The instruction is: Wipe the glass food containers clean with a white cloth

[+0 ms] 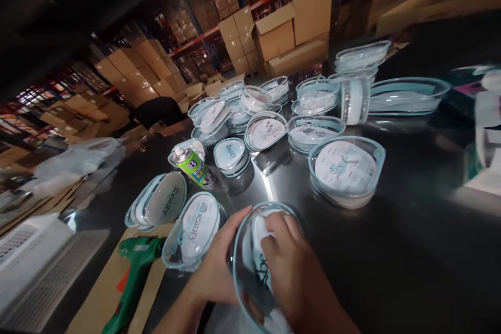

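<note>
My left hand (221, 263) is wrapped round the left side of a clear glass dish (245, 292) with a pale blue rim, tilted at the near edge of the table. My right hand (293, 266) reaches into this dish, its fingers curled on a white printed insert (261, 271). Part of the insert and the dish's right side are hidden behind that hand. Just left of my left hand stands another oval glass dish (168, 253) with a white printed insert (200, 227) in it.
Several similar glass dishes (346, 172) stand across the dark shiny table. A spray can (193, 167) leans among them. Near left, a green glue gun (135, 261) lies on cardboard (92, 292) beside a white plastic basket (31, 250). Cardboard boxes (274, 36) and shelving fill the background.
</note>
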The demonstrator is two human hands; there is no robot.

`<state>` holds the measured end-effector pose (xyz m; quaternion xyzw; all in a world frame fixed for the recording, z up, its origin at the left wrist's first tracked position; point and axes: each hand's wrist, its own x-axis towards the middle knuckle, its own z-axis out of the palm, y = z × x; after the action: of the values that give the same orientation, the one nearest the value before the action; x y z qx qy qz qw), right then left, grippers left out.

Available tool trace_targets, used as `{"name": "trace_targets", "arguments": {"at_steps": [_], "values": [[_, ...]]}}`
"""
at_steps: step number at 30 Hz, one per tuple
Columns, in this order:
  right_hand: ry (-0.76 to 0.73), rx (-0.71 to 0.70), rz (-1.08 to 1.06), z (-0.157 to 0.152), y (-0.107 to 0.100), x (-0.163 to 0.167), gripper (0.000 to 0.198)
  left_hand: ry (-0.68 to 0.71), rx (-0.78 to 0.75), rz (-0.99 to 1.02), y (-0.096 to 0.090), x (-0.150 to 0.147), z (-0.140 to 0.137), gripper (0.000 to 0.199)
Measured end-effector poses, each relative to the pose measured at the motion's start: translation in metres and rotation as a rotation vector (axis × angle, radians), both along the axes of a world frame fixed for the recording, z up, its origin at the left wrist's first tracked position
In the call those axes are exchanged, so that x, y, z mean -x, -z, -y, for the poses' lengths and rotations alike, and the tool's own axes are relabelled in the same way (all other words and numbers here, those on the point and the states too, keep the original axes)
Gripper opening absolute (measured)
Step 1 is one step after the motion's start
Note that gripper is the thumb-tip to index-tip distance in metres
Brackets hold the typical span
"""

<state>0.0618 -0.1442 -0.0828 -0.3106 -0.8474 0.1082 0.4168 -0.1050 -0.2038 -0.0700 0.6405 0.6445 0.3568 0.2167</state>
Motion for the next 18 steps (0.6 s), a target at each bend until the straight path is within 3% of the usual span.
{"name": "trace_targets", "arguments": {"at_steps": [4,7,11,16,18], "values": [[-0.027,-0.059,-0.048,0.004,0.004,0.002,0.022,0.007,-0.029,-0.019,-0.001,-0.001,0.0,0.109],[0.0,-0.006,0.023,0.001,0.007,-0.002,0.021,0.038,-0.043,-0.023,0.0,0.0,0.0,0.114],[-0.123,-0.044,0.037,0.0,0.006,-0.004,0.021,0.004,-0.037,-0.017,0.0,0.0,0.0,0.109],[0.146,0.081,-0.116,0.004,0.009,0.011,0.024,0.027,-0.057,0.012,-0.002,-0.003,-0.002,0.113],[0.109,0.047,-0.144,0.007,0.012,0.014,0.021,-0.003,-0.039,0.023,-0.002,-0.003,-0.001,0.109]]}}
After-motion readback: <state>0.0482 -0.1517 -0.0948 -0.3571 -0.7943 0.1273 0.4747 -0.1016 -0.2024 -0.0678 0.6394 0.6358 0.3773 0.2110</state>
